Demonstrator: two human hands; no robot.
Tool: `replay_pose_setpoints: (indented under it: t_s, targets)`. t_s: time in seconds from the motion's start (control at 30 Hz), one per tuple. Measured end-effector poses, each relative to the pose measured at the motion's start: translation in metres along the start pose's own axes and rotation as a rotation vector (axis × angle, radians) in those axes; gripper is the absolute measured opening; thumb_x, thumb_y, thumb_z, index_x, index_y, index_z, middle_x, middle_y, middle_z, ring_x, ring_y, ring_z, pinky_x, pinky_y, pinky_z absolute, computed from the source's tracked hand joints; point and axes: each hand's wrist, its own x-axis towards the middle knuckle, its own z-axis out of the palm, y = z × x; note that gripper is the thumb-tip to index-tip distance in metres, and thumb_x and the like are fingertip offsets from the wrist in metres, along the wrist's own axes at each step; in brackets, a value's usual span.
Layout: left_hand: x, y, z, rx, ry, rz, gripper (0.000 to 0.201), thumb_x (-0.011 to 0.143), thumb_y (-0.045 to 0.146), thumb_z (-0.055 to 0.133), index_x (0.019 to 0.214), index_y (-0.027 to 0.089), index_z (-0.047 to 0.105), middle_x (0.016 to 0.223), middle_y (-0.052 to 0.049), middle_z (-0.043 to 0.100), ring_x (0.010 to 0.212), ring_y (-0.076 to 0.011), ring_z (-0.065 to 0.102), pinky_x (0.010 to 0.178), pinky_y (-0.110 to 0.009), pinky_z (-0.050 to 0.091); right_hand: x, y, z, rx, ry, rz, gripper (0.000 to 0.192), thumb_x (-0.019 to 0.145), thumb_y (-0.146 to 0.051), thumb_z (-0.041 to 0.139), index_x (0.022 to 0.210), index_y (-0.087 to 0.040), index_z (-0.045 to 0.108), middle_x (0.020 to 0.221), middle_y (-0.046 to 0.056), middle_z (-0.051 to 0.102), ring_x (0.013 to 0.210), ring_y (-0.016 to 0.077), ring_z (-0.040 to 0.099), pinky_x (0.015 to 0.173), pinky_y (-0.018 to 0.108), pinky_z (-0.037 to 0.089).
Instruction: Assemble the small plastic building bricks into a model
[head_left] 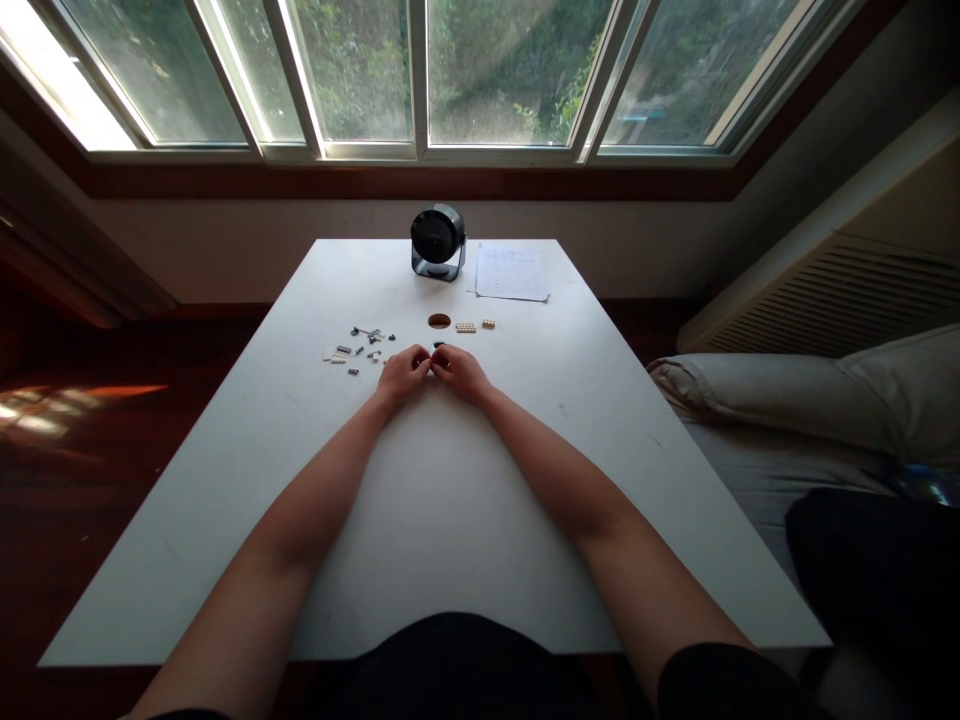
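Observation:
Both hands meet over the middle of the white table [442, 480], fingertips together. My left hand [405, 370] is closed in a pinch, and my right hand [459, 370] is closed against it from the other side. A small dark piece [439, 345] shows just beyond the fingertips; its kind is too small to tell and the fingers hide most of what they hold. Left of my left hand lie several loose grey toy building bricks [343, 349] and white ones. Beyond my right hand sit a beige studded brick plate [466, 327] and a shorter beige brick [488, 323].
A round black fan-like device [438, 240] on a stand is at the table's far edge. Printed paper sheets [512, 272] lie beside it. The tabletop has an oval hole [439, 321] just past my hands. A cushioned seat [772, 400] stands to the right.

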Motion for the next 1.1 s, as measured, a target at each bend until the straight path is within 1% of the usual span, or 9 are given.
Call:
replay_pose_setpoints:
  t_s: [0.17,0.43,0.7,1.1]
  targets:
    - [-0.0002,0.0007,-0.0003,-0.007,0.007,0.008,0.021,0.085,0.035,0.053,0.094,0.021,0.067,0.079,-0.001,0.068,0.072,-0.0156,0.057,0.069,-0.026,0.042,0.0002,0.0003,0.0009,0.003,0.010,-0.002,0.007,0.086,-0.024,0.055,0.085,-0.019,0.060,0.084,0.002,0.060,0.075,0.0150,0.050,0.069,0.025,0.036]
    - [-0.0015,0.0068,-0.0038,0.012,-0.014,-0.008,0.021,0.086,0.035,0.053,0.093,0.021,0.065,0.083,-0.002,0.069,0.076,-0.0164,0.059,0.070,-0.026,0.043,0.0009,0.0019,0.0012,0.008,0.013,0.005,0.007,0.084,-0.025,0.057,0.086,-0.019,0.060,0.084,0.001,0.061,0.074,0.0143,0.051,0.069,0.024,0.038]
    - [-0.0009,0.0035,-0.0024,-0.002,-0.005,0.016,0.020,0.085,0.034,0.053,0.093,0.021,0.066,0.087,-0.003,0.070,0.078,-0.0168,0.059,0.070,-0.027,0.042,0.0000,0.0027,0.0024,0.015,0.028,0.001,0.006,0.085,-0.025,0.057,0.085,-0.020,0.061,0.083,0.002,0.061,0.074,0.0146,0.051,0.069,0.025,0.038]
    - [0.0001,0.0010,0.0001,0.024,0.009,0.017,0.019,0.085,0.034,0.054,0.093,0.022,0.066,0.084,-0.002,0.069,0.076,-0.0164,0.059,0.070,-0.027,0.042,-0.0003,0.0041,0.0019,-0.005,0.033,-0.035,0.005,0.085,-0.024,0.056,0.083,-0.020,0.058,0.082,0.001,0.061,0.073,0.0144,0.050,0.066,0.024,0.037]
